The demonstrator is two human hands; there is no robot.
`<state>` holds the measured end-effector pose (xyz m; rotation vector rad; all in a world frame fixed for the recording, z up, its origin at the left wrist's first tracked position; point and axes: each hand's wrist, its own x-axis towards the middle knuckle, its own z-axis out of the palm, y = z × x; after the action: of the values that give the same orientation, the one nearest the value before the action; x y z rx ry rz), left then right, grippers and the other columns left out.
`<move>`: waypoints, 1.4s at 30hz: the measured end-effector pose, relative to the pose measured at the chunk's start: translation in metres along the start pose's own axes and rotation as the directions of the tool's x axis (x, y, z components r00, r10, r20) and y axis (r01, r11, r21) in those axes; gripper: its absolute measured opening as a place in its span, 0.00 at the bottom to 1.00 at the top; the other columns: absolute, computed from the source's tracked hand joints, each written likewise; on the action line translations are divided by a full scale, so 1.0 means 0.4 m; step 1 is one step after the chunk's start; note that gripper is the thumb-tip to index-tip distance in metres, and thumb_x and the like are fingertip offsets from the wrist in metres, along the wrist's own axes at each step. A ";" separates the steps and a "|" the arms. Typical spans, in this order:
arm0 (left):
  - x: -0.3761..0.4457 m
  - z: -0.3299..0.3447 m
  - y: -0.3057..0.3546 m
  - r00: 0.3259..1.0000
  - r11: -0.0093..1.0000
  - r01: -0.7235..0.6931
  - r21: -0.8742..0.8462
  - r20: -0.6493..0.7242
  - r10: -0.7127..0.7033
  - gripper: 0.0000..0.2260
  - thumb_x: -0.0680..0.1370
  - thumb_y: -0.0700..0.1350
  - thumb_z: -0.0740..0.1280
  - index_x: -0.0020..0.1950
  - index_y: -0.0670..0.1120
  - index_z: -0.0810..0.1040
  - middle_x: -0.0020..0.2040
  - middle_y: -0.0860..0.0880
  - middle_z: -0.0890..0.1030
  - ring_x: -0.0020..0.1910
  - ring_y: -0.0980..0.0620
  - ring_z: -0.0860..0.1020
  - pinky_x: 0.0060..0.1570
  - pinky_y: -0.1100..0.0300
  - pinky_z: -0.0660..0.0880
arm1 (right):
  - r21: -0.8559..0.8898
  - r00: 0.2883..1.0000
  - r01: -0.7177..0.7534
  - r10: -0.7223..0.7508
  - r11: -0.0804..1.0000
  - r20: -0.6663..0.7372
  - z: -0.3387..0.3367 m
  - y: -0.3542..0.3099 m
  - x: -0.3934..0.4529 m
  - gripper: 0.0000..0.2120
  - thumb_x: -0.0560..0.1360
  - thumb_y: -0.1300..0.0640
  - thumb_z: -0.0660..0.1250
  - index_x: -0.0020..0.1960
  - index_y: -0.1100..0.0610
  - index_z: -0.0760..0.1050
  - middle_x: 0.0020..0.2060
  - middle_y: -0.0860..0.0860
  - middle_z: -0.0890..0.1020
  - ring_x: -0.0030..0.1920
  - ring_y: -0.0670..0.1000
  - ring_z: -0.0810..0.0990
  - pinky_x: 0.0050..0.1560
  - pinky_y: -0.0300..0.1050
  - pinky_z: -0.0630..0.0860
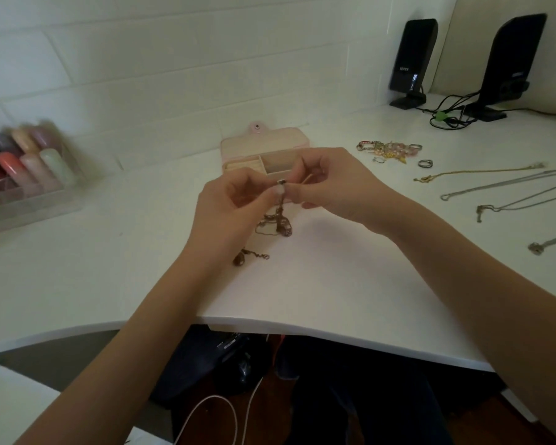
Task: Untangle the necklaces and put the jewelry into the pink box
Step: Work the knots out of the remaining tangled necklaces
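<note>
The white desk (334, 284) carries everything, and two black speakers (413, 59) stand at its far right corner. At the far left is a clear tray (29, 200) of coloured bottles, blurred. The pink box (265, 149) lies open in the middle, just behind the hands, its lid folded back and its compartments looking empty. To the right, four chains (501, 184) are already laid out straight and apart from each other, and beyond them is a small heap of bracelets and rings (390, 150). The left hand (235, 200) and the right hand (334, 184) meet above the desk, and both pinch with thumb and forefinger the top of a dark tangle (278, 220) of chain, at a small metal piece; the other fingers are loosely curled. The tangle hangs down from the fingertips and its lower part rests on the desk, in front of the box. A brown pendant (239, 260) with a short chain lies just below the left hand. I judge the untangling step is in hand, and nothing is boxed yet. The next move probably needs a gentle pull apart, to loosen the knot and not tighten it.
</note>
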<state>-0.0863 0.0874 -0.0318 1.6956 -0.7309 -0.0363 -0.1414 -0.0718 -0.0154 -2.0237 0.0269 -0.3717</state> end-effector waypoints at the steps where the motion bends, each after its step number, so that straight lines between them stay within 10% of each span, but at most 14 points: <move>1: 0.000 -0.002 -0.003 1.000 1.000 0.001 -0.014 -0.005 -0.001 0.03 0.74 0.42 0.73 0.45 0.43 0.82 0.45 0.46 0.85 0.46 0.49 0.84 0.55 0.48 0.79 | -0.021 1.000 0.011 -0.012 1.000 -0.016 -0.001 0.000 0.000 0.09 0.71 0.60 0.74 0.40 0.63 0.77 0.35 0.52 0.79 0.36 0.44 0.75 0.41 0.41 0.76; 9: 0.005 0.000 -0.009 0.999 1.000 0.005 -0.019 0.044 -0.005 0.02 0.74 0.42 0.72 0.42 0.45 0.82 0.42 0.45 0.85 0.46 0.46 0.83 0.53 0.50 0.79 | -0.207 0.995 0.096 -0.094 0.974 0.015 0.011 -0.003 -0.012 0.11 0.69 0.63 0.75 0.39 0.70 0.76 0.26 0.42 0.73 0.26 0.35 0.71 0.30 0.26 0.64; 14: 0.007 0.000 -0.009 0.999 0.998 0.004 -0.058 0.039 -0.002 0.02 0.72 0.40 0.73 0.42 0.45 0.82 0.41 0.45 0.85 0.43 0.49 0.83 0.47 0.59 0.79 | -0.197 0.999 0.049 -0.045 0.979 0.022 0.011 -0.004 -0.007 0.10 0.70 0.59 0.75 0.34 0.54 0.75 0.25 0.40 0.75 0.26 0.35 0.72 0.29 0.26 0.65; 24: 0.017 -0.002 -0.016 0.993 0.974 0.061 -0.216 0.110 -0.037 0.03 0.79 0.37 0.63 0.46 0.42 0.75 0.34 0.49 0.78 0.33 0.55 0.77 0.39 0.62 0.78 | 0.091 0.973 -0.185 0.169 0.978 0.158 0.000 -0.020 -0.011 0.05 0.76 0.56 0.68 0.45 0.56 0.74 0.37 0.47 0.81 0.40 0.44 0.79 0.48 0.42 0.78; 32: 0.020 -0.001 -0.011 0.988 0.972 0.104 -0.211 0.134 -0.076 0.08 0.79 0.35 0.63 0.42 0.45 0.75 0.30 0.55 0.77 0.27 0.60 0.71 0.28 0.70 0.67 | 0.444 0.932 -0.360 0.290 0.821 0.219 0.027 -0.021 -0.009 0.05 0.77 0.62 0.63 0.45 0.56 0.77 0.34 0.48 0.79 0.34 0.46 0.77 0.40 0.40 0.77; 42: 0.021 0.000 -0.020 0.998 0.998 0.056 -0.031 -0.021 -0.057 0.08 0.72 0.35 0.70 0.40 0.48 0.77 0.35 0.50 0.80 0.35 0.55 0.79 0.37 0.67 0.75 | 0.394 0.962 -0.252 0.183 0.884 0.204 0.038 -0.009 -0.004 0.04 0.78 0.62 0.63 0.44 0.58 0.74 0.37 0.51 0.78 0.36 0.45 0.76 0.40 0.38 0.75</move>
<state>-0.0761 0.0841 -0.0358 1.6845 -0.6633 -0.0681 -0.1394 -0.0566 -0.0191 -1.5976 0.0689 -0.0580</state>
